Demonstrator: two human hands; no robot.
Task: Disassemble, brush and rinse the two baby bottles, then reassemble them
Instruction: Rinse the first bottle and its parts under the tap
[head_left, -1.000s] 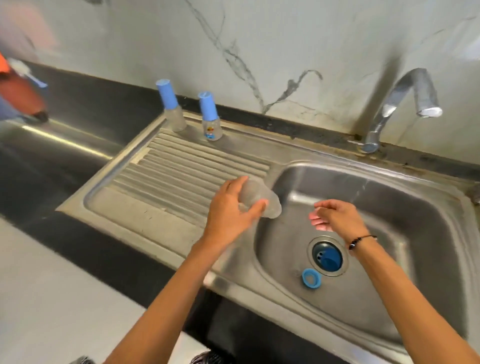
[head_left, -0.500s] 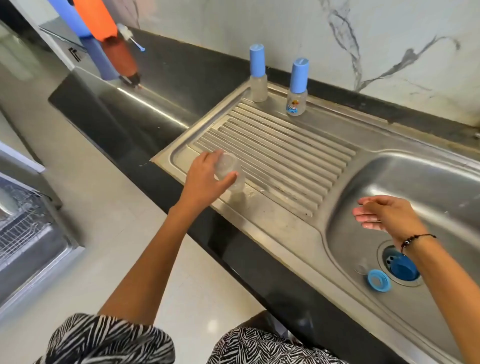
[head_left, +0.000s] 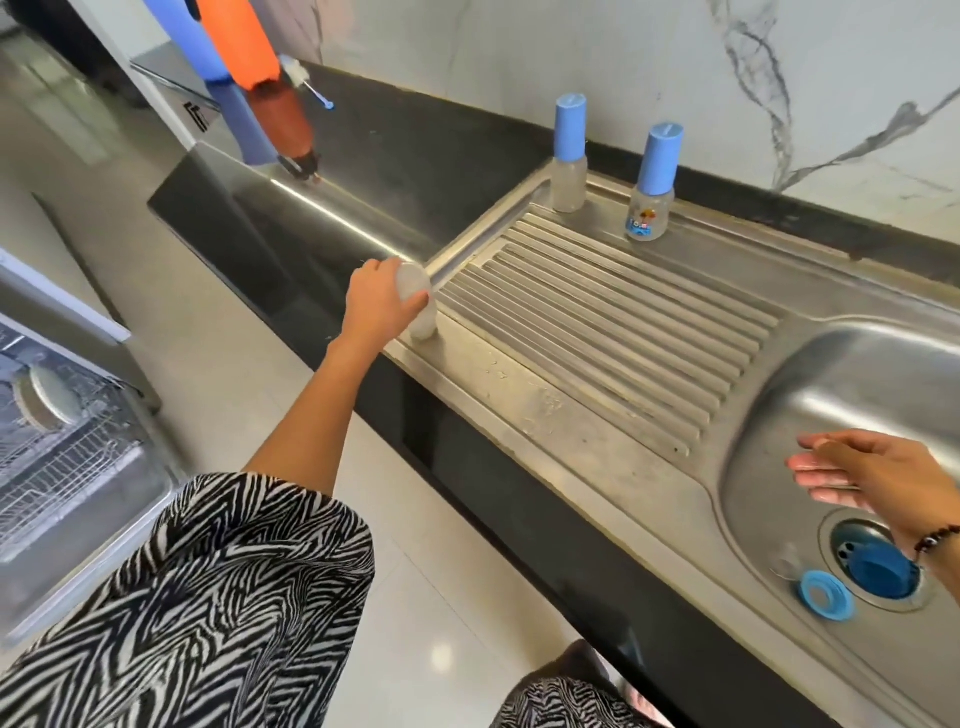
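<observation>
My left hand grips a clear bottle body and holds it upside down on the near left corner of the steel drainboard. My right hand hovers open over the sink basin, holding nothing. Two small bottles with blue caps stand at the back of the drainboard: one plain, one with a printed picture. A blue screw ring lies in the basin by the drain, where a blue part sits. A clear nipple lies next to the ring.
A black countertop runs left of the sink, with an orange and blue object and a small brush at its far end. An open dishwasher rack stands at lower left. The marble wall rises behind.
My left hand carried the clear bottle body from over the basin leftward to the drainboard's near left corner. The view swung left. My right hand stayed over the basin.
</observation>
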